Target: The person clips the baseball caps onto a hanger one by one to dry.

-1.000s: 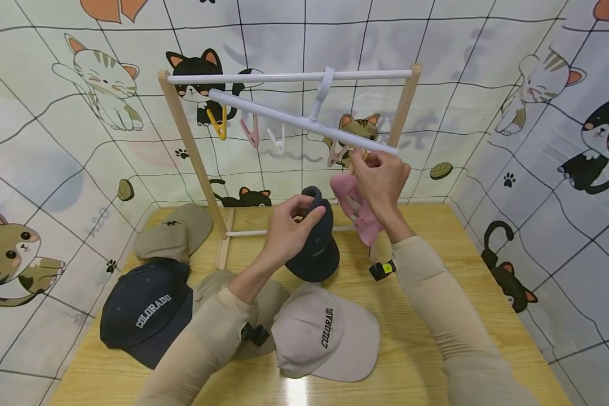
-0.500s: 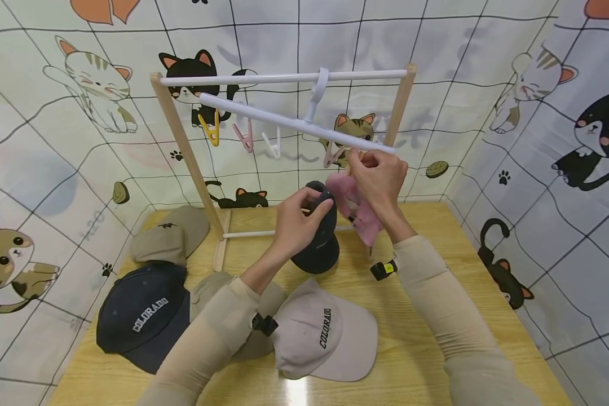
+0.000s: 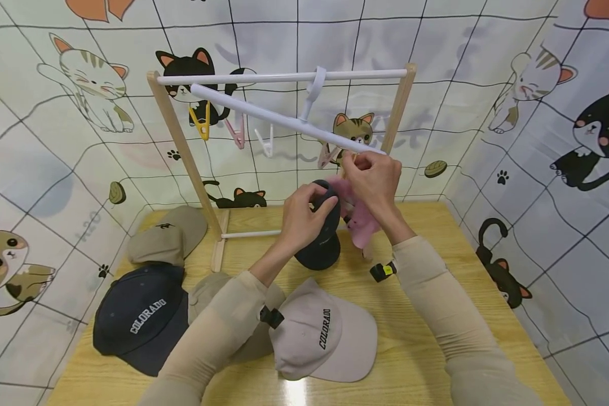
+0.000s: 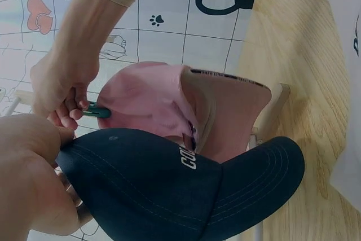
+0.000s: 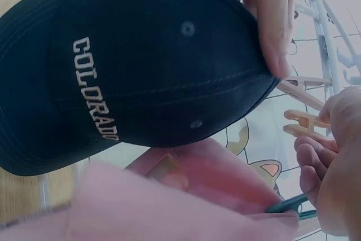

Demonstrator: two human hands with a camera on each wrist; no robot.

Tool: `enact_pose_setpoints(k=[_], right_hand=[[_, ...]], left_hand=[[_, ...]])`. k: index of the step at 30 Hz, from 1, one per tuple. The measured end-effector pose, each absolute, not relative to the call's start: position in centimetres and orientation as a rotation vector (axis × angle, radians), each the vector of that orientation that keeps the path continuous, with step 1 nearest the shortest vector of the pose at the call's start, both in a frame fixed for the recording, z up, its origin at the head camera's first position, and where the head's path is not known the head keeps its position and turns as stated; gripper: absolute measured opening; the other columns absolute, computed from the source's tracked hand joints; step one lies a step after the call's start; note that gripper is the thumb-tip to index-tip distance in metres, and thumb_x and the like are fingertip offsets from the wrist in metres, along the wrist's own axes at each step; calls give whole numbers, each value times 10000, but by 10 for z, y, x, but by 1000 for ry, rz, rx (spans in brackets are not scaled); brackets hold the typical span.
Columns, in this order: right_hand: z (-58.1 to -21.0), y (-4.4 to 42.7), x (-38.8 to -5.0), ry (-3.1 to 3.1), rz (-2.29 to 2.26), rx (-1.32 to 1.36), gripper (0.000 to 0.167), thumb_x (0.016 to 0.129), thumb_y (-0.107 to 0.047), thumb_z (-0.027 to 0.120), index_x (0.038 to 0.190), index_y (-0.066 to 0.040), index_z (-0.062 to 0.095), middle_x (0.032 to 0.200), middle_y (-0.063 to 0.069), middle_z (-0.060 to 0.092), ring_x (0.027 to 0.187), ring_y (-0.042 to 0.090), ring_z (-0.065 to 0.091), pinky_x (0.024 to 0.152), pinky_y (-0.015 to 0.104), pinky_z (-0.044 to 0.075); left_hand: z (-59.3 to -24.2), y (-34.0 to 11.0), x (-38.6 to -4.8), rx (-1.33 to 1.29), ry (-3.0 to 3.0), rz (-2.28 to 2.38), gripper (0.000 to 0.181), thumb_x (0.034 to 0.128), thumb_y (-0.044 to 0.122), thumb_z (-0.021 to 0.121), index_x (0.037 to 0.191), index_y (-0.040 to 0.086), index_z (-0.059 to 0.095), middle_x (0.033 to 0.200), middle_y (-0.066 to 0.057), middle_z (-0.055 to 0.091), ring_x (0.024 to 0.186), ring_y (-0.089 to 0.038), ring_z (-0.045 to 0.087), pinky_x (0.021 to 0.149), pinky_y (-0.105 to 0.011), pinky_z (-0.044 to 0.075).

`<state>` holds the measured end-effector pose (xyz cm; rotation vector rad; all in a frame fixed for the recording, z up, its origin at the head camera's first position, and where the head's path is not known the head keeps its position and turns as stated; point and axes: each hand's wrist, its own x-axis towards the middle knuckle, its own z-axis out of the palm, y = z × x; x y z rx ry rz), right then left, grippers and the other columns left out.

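My left hand (image 3: 304,217) grips a navy cap (image 3: 321,254) lettered COLORADO (image 5: 93,91) by the crown's top, its brim hanging down. Close on its right, my right hand (image 3: 378,176) pinches a peach clothespin (image 5: 307,125) whose jaws point at the navy cap's top. A pink cap (image 4: 149,97) hangs beside the navy one, held by a green clip (image 4: 97,110) at its crown. Above both hands a white clip hanger (image 3: 264,113) slants down to the right. In the head view my right hand hides the peach clothespin.
The hanger hooks over a rack's white rail (image 3: 269,78). Yellow (image 3: 200,124), pink (image 3: 235,132) and white clips (image 3: 265,142) dangle from it. On the table lie a navy cap (image 3: 137,316), a pale pink cap (image 3: 330,332) and tan caps (image 3: 164,242).
My left hand has moved right and slightly up with the navy cap, nearer my right hand and the pink cap. The hanger has shifted a little left.
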<state>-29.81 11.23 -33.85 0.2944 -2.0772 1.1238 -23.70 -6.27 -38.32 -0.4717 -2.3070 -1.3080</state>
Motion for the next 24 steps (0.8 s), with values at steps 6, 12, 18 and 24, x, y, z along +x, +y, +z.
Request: enact_pose_setpoints(k=[6,12,18,24], right_hand=[[-336,110,-294,-2114,1088,349,401,1008,-329,756,732,-56,854,699,124,813,676,348,766,749,360,447],[-333,106,-291,-2129,1077,383,365,1004,-295,776,777,-22,859,729,143,824,673,350,791,691,351,482],[-331,102,-290,-2147,1047,405,331,995,-259,781,797,-2,844,729,158,817,671,362,781,654,372,485],[-329,101,-288,-2157,1009,429,316,1001,-234,785,797,0,844,709,166,803,643,364,762,628,388,485]], left_hand=[[-384,-57,-241,-480,-2312,-1299,202,1044,197,825,1098,11,768,1165,-178,776,1074,-339,777,965,-511,611],[-384,-52,-246,-477,-2299,-1300,177,1037,177,824,1068,8,777,1220,-174,776,1131,-352,770,1005,-534,597],[-381,-49,-247,-456,-2310,-1302,177,1041,190,820,1047,16,789,1261,-167,781,1188,-350,754,1052,-542,586],[-378,-47,-247,-469,-2310,-1296,188,1039,193,817,1031,8,784,1247,-178,787,1208,-350,752,1055,-542,588]])
